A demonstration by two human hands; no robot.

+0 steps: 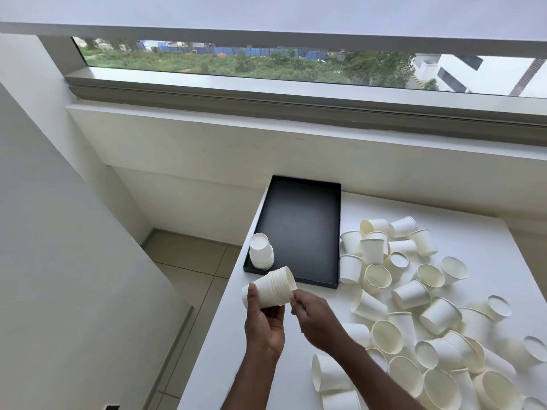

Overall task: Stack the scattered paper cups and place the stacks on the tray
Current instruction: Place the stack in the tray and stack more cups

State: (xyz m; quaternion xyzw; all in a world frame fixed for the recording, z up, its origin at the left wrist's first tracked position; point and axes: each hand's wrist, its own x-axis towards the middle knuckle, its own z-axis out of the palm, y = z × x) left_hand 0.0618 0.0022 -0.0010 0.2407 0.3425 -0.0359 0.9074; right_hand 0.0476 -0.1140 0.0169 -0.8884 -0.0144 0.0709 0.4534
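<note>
My left hand (pixel 264 319) grips a stack of white paper cups (pixel 270 288), tilted with its rims pointing up and right, above the table's left edge. My right hand (pixel 312 315) touches the stack's rim end with its fingertips and holds nothing of its own. A black rectangular tray (pixel 305 232) lies on the table just beyond the hands. One upside-down stack of cups (pixel 261 251) stands in the tray's near left corner. Several loose white cups (pixel 414 306) lie scattered in a heap to the right of the tray and hands.
The white table (pixel 479 241) ends at a left edge near my left hand, with tiled floor (pixel 189 261) below. A white wall and a window ledge (pixel 266 134) run behind the table.
</note>
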